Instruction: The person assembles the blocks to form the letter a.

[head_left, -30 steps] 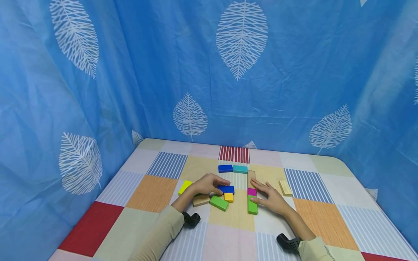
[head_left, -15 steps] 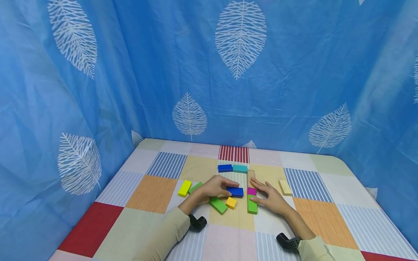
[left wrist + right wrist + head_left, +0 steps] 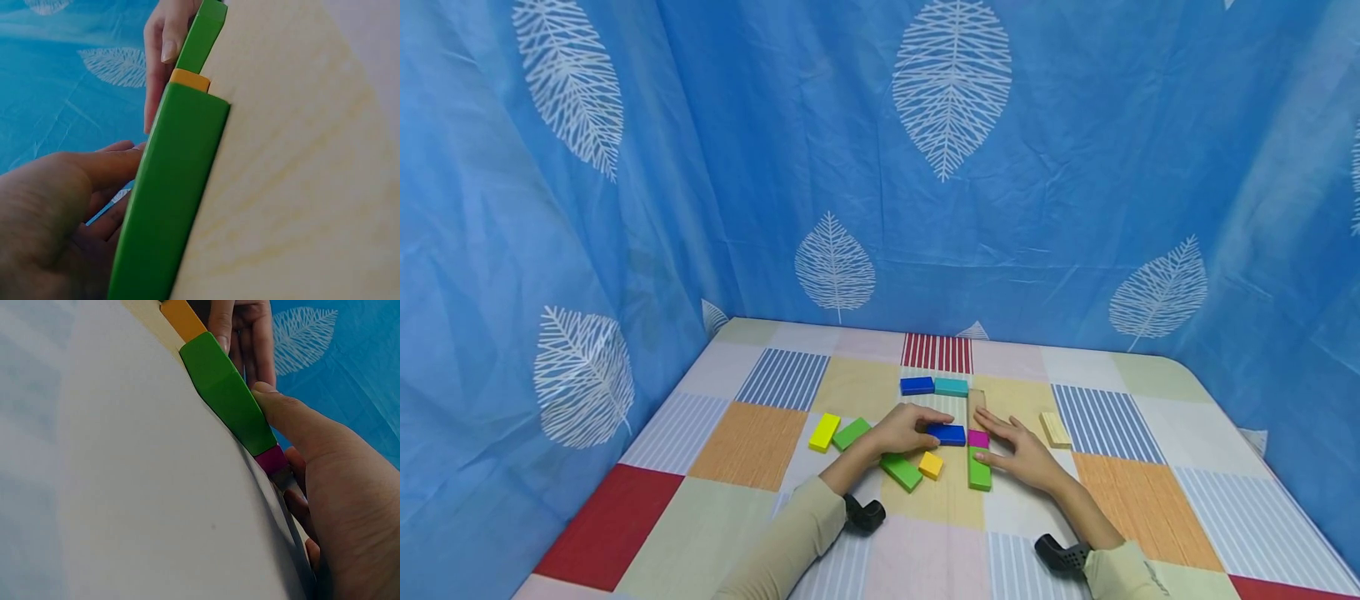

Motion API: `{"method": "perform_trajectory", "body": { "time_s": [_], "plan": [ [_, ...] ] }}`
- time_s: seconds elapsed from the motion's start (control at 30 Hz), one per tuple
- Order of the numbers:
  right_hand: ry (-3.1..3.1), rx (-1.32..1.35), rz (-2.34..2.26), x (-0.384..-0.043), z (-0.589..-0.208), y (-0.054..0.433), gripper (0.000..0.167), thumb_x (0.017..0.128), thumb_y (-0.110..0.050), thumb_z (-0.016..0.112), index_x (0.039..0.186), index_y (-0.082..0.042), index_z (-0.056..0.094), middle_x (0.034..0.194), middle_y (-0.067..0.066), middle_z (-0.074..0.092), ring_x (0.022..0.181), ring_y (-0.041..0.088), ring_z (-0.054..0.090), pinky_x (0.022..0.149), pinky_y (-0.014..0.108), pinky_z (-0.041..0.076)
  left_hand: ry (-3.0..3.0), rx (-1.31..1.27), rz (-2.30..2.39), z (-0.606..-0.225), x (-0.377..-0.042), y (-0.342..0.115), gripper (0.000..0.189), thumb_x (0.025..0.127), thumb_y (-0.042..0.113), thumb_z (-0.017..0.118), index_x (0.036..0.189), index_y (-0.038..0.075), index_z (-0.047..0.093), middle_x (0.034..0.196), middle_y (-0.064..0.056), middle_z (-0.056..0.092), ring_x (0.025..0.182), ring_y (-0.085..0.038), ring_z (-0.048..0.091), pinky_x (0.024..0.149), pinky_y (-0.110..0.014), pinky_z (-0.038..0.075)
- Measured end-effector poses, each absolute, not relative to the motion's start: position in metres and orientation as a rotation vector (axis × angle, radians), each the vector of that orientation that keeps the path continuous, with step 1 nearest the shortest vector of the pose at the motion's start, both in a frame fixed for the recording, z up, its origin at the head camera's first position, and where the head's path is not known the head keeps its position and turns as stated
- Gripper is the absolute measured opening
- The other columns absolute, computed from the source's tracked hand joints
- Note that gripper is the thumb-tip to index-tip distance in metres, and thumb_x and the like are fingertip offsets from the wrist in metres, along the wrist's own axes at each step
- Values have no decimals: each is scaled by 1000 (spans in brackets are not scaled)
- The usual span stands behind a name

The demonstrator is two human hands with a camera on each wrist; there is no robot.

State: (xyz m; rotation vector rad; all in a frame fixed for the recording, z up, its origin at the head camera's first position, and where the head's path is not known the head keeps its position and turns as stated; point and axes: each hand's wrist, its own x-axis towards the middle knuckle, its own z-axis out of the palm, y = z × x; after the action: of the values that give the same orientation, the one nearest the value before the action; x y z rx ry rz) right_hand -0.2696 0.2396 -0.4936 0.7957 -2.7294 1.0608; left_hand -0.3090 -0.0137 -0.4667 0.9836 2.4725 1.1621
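My left hand (image 3: 901,428) pinches a blue block (image 3: 949,435) between thumb and fingers, low over the cloth. Its right end points at a column made of a plain wooden block (image 3: 976,402), a small magenta block (image 3: 978,438) and a green block (image 3: 979,477). Along that column lies my right hand (image 3: 1028,457), fingers extended onto the wooden block and thumb at the green one. Just below the blue block is a small orange-yellow block (image 3: 931,465). A second green block (image 3: 169,187) hides most of the left fingers in the left wrist view.
Behind the hands, a dark blue block (image 3: 917,386) and a teal block (image 3: 951,387) lie end to end. Left of the left hand are a yellow block (image 3: 825,432) and another green block (image 3: 852,434). A pale wooden block (image 3: 1056,430) lies at right. Blue curtains surround the patchwork-covered table.
The left hand has carried the blue block rightward, closer to the column. The orange-yellow block has shifted slightly and turned. My right hand stays in place.
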Motion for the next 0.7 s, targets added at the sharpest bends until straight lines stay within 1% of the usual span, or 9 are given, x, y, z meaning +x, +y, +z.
{"method": "perform_trajectory", "body": {
  "time_s": [0.17,0.3,0.47,0.7],
  "plan": [
    [-2728,793,1064,-270,-495,239,68,80,-38,70,137,-9,46,143,9,37,129,36,34,106,57,10,2516,978,1127,-468,-309,-15,35,85,13,68,119,16,65,118,2,61,109,-9,54,92,-23,43],
    [-2733,787,1061,-271,-496,240,68,80,-39,70,137,-10,46,144,8,37,129,36,34,106,57,10,2512,999,1120,-468,-309,-15,31,86,11,66,117,16,66,117,2,62,109,-9,54,91,-22,43],
    [-2730,793,1067,-272,-497,241,68,80,-39,70,137,-10,45,144,8,37,129,35,34,106,57,9,2508,1015,1118,-467,-308,-14,31,88,10,63,118,16,65,118,1,61,110,-9,53,93,-22,41],
    [-2732,795,1075,-271,-496,241,68,80,-38,70,138,-10,45,144,8,37,129,35,33,106,57,9,2500,1028,1128,-468,-308,-14,32,89,13,62,121,15,64,120,0,61,111,-9,53,93,-22,41]
  ]
}}
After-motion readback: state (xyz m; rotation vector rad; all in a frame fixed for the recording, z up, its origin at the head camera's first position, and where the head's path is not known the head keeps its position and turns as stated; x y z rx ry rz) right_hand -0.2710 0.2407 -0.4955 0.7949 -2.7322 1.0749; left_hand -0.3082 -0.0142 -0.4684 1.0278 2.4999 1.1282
